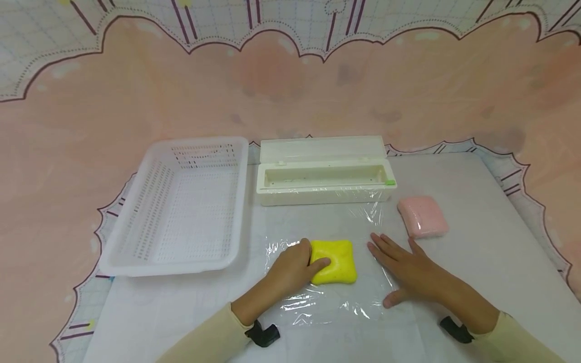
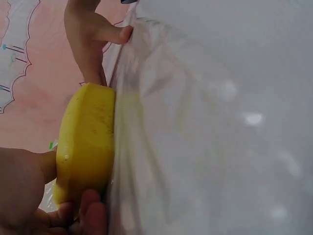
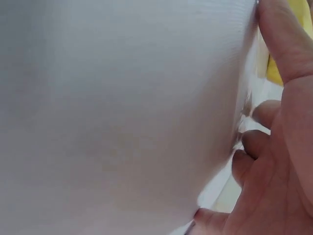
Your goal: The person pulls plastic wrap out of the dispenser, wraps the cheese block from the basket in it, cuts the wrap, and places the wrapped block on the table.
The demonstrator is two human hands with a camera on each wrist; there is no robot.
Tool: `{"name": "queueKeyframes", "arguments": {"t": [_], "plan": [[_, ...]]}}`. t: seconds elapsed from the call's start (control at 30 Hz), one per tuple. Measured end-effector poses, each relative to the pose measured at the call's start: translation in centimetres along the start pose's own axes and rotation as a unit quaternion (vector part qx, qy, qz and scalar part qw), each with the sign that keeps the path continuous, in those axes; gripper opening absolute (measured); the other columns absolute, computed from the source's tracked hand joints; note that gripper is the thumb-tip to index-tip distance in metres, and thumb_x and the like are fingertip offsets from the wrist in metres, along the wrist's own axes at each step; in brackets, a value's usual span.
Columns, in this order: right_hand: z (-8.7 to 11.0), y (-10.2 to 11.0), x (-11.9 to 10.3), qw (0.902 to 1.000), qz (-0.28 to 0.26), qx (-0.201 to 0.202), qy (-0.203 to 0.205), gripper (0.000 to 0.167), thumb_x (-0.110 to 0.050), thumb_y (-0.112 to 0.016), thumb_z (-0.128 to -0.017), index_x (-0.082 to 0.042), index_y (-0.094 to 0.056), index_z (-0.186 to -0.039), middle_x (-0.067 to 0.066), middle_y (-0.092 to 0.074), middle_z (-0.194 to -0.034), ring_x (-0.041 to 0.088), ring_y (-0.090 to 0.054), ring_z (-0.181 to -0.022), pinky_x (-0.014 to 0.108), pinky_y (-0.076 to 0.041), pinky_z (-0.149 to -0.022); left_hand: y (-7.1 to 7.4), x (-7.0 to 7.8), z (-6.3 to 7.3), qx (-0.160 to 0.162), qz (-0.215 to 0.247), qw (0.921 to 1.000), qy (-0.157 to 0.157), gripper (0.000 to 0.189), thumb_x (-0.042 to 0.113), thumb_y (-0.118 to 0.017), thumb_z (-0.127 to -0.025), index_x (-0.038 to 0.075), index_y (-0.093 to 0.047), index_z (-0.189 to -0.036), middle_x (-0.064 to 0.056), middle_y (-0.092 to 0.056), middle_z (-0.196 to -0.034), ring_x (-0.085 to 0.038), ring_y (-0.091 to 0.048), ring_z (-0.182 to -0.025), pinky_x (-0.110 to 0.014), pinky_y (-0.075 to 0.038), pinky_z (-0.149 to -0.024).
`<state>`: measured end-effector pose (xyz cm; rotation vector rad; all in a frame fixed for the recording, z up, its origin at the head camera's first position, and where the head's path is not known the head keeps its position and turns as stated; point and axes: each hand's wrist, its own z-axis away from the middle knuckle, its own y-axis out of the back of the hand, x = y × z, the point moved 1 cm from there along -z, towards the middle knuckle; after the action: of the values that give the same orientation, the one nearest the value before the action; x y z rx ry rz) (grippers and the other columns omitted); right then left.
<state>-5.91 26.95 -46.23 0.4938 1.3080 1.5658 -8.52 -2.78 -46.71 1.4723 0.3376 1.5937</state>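
Note:
A yellow pillow-shaped block, smooth and soft-looking, lies on a sheet of clear cling film. My left hand grips its left side, thumb over the top and fingers curled at the edge. The left wrist view shows the block upright in the picture, held by the left hand. My right hand rests with fingers spread at the film's right edge, apart from the block. In the right wrist view, fingertips of the right hand touch the film-covered surface.
Behind the block stands a white cling film dispenser, lid raised, film running from its front. A white perforated basket is at the left. To the right lies a pink block with a shiny wrapped look. White sheeting covers the table.

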Motion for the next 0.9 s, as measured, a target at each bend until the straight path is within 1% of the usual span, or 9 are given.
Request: {"name": "queueKeyframes", "arguments": {"t": [0.17, 0.27, 0.37, 0.43, 0.47, 0.57, 0.7, 0.8, 0.9], "plan": [[0.6, 0.5, 1.0, 0.9988, -0.048, -0.007, 0.006, 0.127, -0.074, -0.077, -0.067, -0.021, -0.015, -0.165, 0.004, -0.012, -0.173, 0.034, -0.014, -0.159, 0.07, -0.013, -0.12, -0.3, -0.2, -0.2, 0.008, -0.013, 0.9999, -0.003, 0.045, 0.052, -0.069, -0.094, 0.011, -0.05, -0.096, 0.001, -0.05, -0.071, -0.013, -0.047, -0.058, -0.026, -0.038, -0.053], [1.2, 1.5, 1.4, 0.9973, -0.073, 0.007, 0.007, 0.116, -0.069, -0.08, -0.071, -0.024, -0.025, -0.163, 0.002, -0.02, -0.171, 0.032, -0.024, -0.156, 0.059, -0.028, -0.12, -0.1, -0.7, 0.1, -0.003, 0.004, 0.9999, -0.012, 0.046, 0.056, -0.066, -0.094, 0.013, -0.051, -0.094, 0.003, -0.051, -0.071, -0.012, -0.047, -0.058, -0.025, -0.04, -0.054], [1.9, 2.3, 1.6, 0.9941, -0.097, 0.042, 0.02, 0.087, -0.063, -0.081, -0.074, -0.028, -0.053, -0.149, -0.004, -0.05, -0.156, 0.024, -0.05, -0.142, 0.048, -0.048, -0.108, 1.2, -1.6, 1.1, -0.041, 0.019, 0.9981, -0.043, 0.039, 0.053, -0.064, -0.097, 0.016, -0.054, -0.092, 0.005, -0.053, -0.071, -0.009, -0.047, -0.06, -0.024, -0.041, -0.056], [2.2, 2.5, 1.5, 0.9897, -0.128, 0.053, 0.036, 0.062, -0.06, -0.082, -0.076, -0.031, -0.068, -0.13, -0.011, -0.067, -0.133, 0.016, -0.064, -0.12, 0.039, -0.057, -0.096, 2.5, -2.5, 2.1, -0.075, 0.002, 0.9939, -0.081, 0.032, 0.047, -0.066, -0.097, 0.018, -0.056, -0.09, 0.007, -0.052, -0.071, -0.007, -0.047, -0.063, -0.022, -0.041, -0.058], [2.2, 2.4, 1.4, 0.9869, -0.145, 0.051, 0.05, 0.051, -0.058, -0.082, -0.077, -0.032, -0.073, -0.12, -0.014, -0.071, -0.121, 0.012, -0.066, -0.111, 0.034, -0.058, -0.091, 3.2, -3.0, 2.7, -0.092, -0.013, 0.9905, -0.101, 0.028, 0.043, -0.069, -0.096, 0.019, -0.057, -0.087, 0.008, -0.051, -0.071, -0.006, -0.046, -0.064, -0.022, -0.04, -0.059], [2.0, 1.7, 0.7, 0.9786, -0.183, 0.019, 0.093, 0.031, -0.056, -0.082, -0.077, -0.036, -0.075, -0.099, -0.021, -0.068, -0.094, 0.001, -0.06, -0.088, 0.023, -0.053, -0.078, 4.6, -4.8, 4.5, -0.128, -0.078, 0.9749, -0.164, 0.026, 0.041, -0.08, -0.087, 0.026, -0.059, -0.081, 0.012, -0.048, -0.075, -0.004, -0.043, -0.073, -0.02, -0.037, -0.066], [1.5, 0.4, -0.3, 0.9822, -0.141, -0.01, 0.123, 0.03, -0.062, -0.084, -0.07, -0.042, -0.069, -0.085, -0.025, -0.056, -0.079, -0.005, -0.049, -0.079, 0.029, -0.038, -0.079, 5.0, -6.5, 6.3, -0.154, -0.125, 0.959, -0.202, 0.031, 0.051, -0.089, -0.071, 0.035, -0.063, -0.078, 0.016, -0.044, -0.089, -0.004, -0.038, -0.089, -0.023, -0.034, -0.08], [1.2, -0.1, -0.8, 0.989, -0.092, -0.009, 0.116, 0.028, -0.059, -0.086, -0.069, -0.046, -0.065, -0.08, -0.026, -0.049, -0.074, -0.006, -0.043, -0.077, 0.037, -0.028, -0.079, 4.6, -6.9, 6.7, -0.144, -0.144, 0.9565, -0.208, 0.03, 0.053, -0.089, -0.068, 0.039, -0.063, -0.076, 0.017, -0.039, -0.095, -0.004, -0.035, -0.094, -0.027, -0.03, -0.084], [0.9, -0.2, -1.0, 0.9891, -0.085, 0.006, 0.12, 0.024, -0.047, -0.088, -0.074, -0.045, -0.065, -0.078, -0.026, -0.049, -0.071, -0.006, -0.042, -0.077, 0.039, -0.026, -0.079, 4.4, -7.1, 6.7, -0.131, -0.153, 0.958, -0.204, 0.025, 0.048, -0.087, -0.072, 0.04, -0.063, -0.074, 0.017, -0.038, -0.093, -0.004, -0.034, -0.093, -0.028, -0.029, -0.082]]}}
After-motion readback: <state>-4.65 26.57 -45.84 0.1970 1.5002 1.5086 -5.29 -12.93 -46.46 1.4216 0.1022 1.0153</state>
